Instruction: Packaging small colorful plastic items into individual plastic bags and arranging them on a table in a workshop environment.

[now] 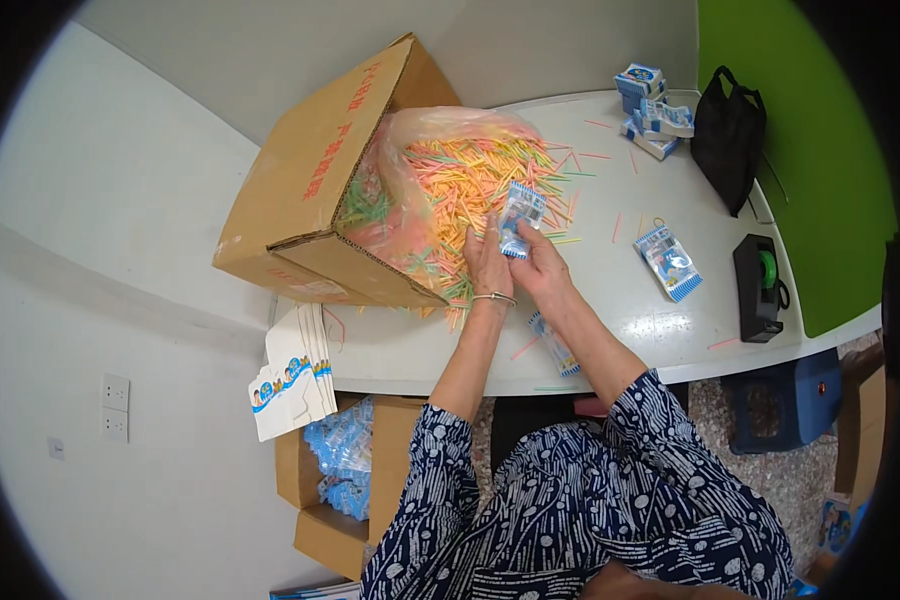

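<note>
Above the white table (660, 330), near its middle, both hands meet on one small packet (520, 218); bare tabletop lies open to the right of them as far as the curved front edge, while to the left the way is closed by a heap of coloured sticks (470, 185) and the tipped cardboard box (320, 190) they spill from; the near edge of the table runs just below the wrists, and the forearms cross it from the person's lap.

The left hand (487, 262), a thin bangle at its wrist, has its fingers raised against the packet's lower left side; the right hand (542, 265) pinches the packet's lower right edge between thumb and fingers; the packet stands up from the fingertips, tilted slightly, held over the fringe of the stick heap and not touching the table.

It is a small flat box or sleeve, white with blue striped edges and a blue picture panel on its face; the print is too small to tell more.

Outward from the hands: a like packet (554, 343) lies flat on the table just beside the right forearm; another, larger (670, 262), lies well apart to the right; a black tape dispenser (758, 288) sits near the right edge; more blue and white boxes (652, 108) are stacked at the far side beside a black bag (728, 135); loose sticks are scattered between; a fan of flat unfolded cartons (295, 375) overhangs the left front corner above an open box (345, 480) on the floor.
</note>
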